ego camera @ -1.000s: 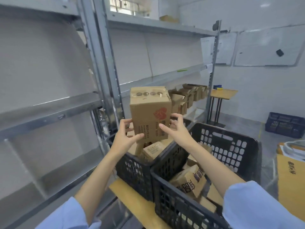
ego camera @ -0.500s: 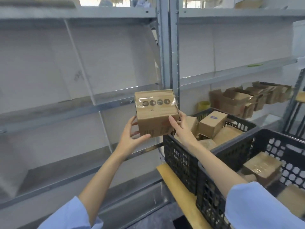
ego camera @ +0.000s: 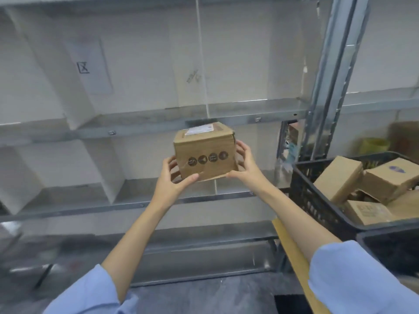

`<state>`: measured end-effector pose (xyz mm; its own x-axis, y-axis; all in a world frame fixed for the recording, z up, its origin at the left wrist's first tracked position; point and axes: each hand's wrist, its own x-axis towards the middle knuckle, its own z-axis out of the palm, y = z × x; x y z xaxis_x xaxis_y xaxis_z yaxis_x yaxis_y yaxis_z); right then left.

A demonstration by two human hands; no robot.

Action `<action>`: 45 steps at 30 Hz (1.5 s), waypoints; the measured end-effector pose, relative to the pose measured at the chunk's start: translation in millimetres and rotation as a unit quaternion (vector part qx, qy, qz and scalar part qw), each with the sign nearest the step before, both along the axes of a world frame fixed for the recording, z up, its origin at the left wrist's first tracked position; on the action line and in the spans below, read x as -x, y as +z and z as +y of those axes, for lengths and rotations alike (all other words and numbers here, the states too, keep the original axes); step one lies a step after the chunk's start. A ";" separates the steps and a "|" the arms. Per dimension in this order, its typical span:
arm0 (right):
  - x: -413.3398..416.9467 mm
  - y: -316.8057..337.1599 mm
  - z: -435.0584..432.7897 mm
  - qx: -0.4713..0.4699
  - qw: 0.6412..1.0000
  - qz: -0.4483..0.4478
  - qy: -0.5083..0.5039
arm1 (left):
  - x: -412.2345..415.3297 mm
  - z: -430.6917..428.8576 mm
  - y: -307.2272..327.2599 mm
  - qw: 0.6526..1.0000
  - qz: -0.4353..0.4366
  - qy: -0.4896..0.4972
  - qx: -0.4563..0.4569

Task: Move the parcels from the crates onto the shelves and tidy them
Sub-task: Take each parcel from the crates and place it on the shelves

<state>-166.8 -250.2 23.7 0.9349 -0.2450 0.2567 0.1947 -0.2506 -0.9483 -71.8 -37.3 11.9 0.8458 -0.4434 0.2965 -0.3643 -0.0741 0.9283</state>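
I hold a brown cardboard parcel (ego camera: pixel 205 150) with a white label on top and round dark symbols on its front. My left hand (ego camera: pixel 174 177) grips its lower left corner and my right hand (ego camera: pixel 243 163) clasps its right side. The parcel hangs in the air in front of the grey metal shelving, between the middle shelf (ego camera: pixel 136 128) and the lower shelf (ego camera: pixel 127 202). At the right, a black plastic crate (ego camera: pixel 317 200) holds several more cardboard parcels (ego camera: pixel 337 177).
White dividers (ego camera: pixel 106 168) split the shelves into bays. A metal upright post (ego camera: pixel 326 75) stands right of the parcel. The crates rest on a wooden surface (ego camera: pixel 292 250). A second black crate (ego camera: pixel 390 250) sits at the lower right. Grey floor lies below.
I have turned left, away from the crates, carrying the parcel toward the shelf bays. The parcel has been rotated so its symbol side faces me lower down and its labelled face is up.
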 end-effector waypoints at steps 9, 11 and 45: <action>-70.7 -12.7 138.9 0.053 0.992 -0.022 0.109 | -24.4 159.0 -11.7 0.991 -0.026 0.132 -0.022; -81.3 -13.1 170.7 0.060 0.989 -0.012 0.134 | -27.4 196.7 -13.6 0.987 -0.037 0.153 -0.029; -188.0 -22.7 614.7 0.114 0.930 0.000 0.349 | -15.8 624.9 -39.4 0.929 -0.072 0.360 -0.056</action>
